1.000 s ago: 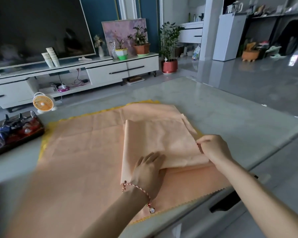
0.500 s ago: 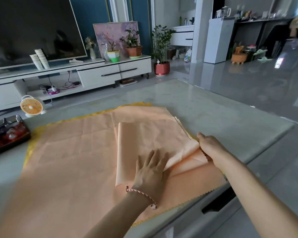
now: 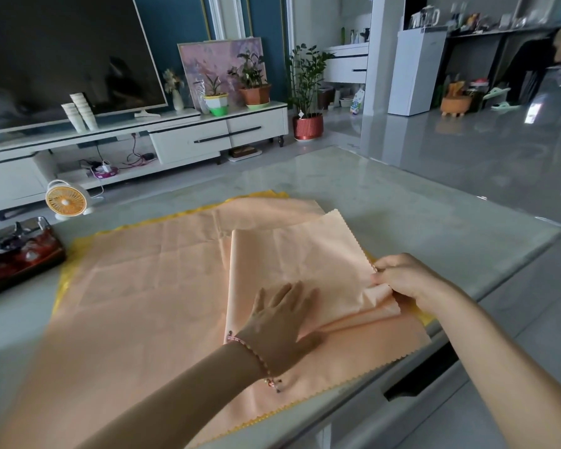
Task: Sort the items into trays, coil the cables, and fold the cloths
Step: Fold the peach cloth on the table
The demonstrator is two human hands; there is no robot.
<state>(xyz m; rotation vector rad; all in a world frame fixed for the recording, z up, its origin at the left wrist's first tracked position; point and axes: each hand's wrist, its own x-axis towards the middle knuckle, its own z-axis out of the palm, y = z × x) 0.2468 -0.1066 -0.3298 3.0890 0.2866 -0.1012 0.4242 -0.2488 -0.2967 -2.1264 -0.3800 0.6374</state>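
A large peach cloth (image 3: 143, 286) with a zigzag edge lies spread over the table, on top of a yellow cloth (image 3: 66, 280) that shows only at the borders. On its right part rests a smaller folded peach cloth (image 3: 292, 251). My left hand (image 3: 280, 319) lies flat on the folded cloth's near edge, fingers spread, pressing it down. My right hand (image 3: 402, 278) pinches the folded cloth's right edge, which is lifted and creased between the fingers.
A dark tray (image 3: 30, 257) with several small items sits at the table's left edge. The table's (image 3: 450, 228) right edge runs close to my right hand. Beyond the table stand a small orange fan (image 3: 66, 200), a TV cabinet and potted plants.
My right hand has drawn the folded cloth's right edge outward and opened its far corner flat. My left hand has stayed pressed on the near edge. The view has shifted slightly.
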